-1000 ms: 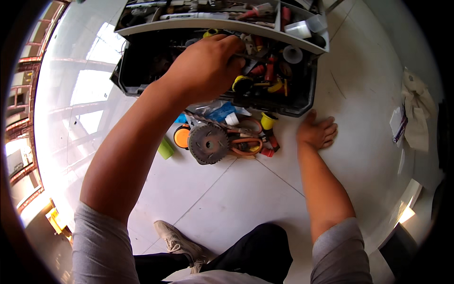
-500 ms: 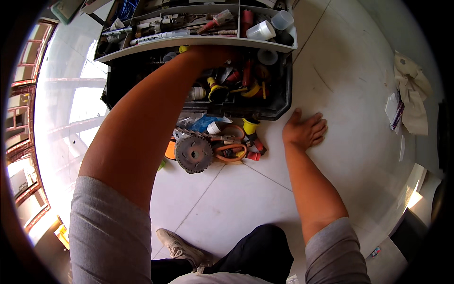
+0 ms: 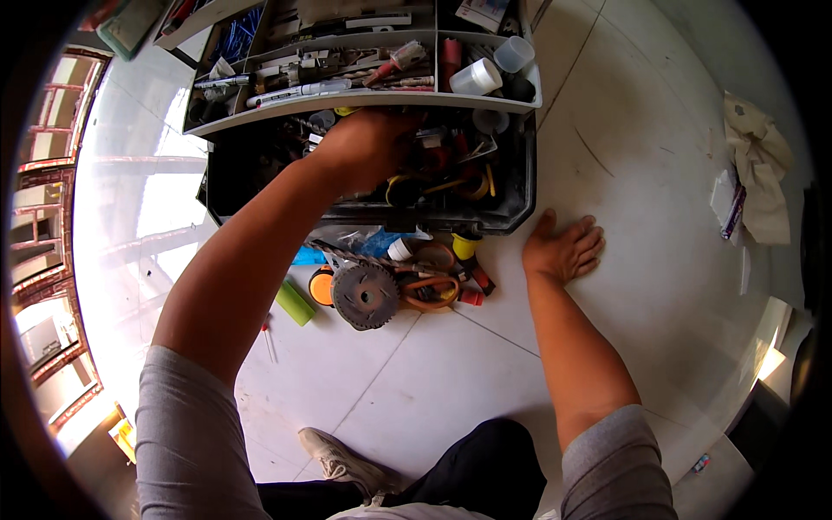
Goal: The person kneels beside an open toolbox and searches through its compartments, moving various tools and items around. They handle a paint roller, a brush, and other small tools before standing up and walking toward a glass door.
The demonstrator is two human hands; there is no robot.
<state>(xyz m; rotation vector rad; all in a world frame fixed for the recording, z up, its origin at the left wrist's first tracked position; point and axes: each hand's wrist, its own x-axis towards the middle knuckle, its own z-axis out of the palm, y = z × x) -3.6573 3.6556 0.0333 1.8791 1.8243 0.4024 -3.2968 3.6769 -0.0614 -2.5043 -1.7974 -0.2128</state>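
My left hand (image 3: 364, 149) reaches into the lower bin of a black toolbox (image 3: 520, 186), under the front edge of its raised grey tray (image 3: 390, 101). Its fingers are in shadow among jumbled tools, so what they touch is hidden. Flat on the pale tiles to the right of the box lies my right hand (image 3: 565, 250), fingers spread and holding nothing. In front of the box, a toothed circular saw blade (image 3: 365, 295) leans on a pile with an orange cord loop (image 3: 431, 293), a long drill bit (image 3: 347, 254) and a yellow-and-black piece (image 3: 464, 246).
The tray holds drill bits, a marker-like pen (image 3: 299, 92) and white plastic cups (image 3: 477, 78). A green cylinder (image 3: 295, 302) and a thin red-handled screwdriver (image 3: 269, 341) lie left of the pile. Crumpled beige cloth or paper (image 3: 758, 169) is at the far right.
My left forearm has drawn back and left, showing more of the hand and uncovering the green cylinder and screwdriver. The view has shifted slightly; my right hand stays on the floor.
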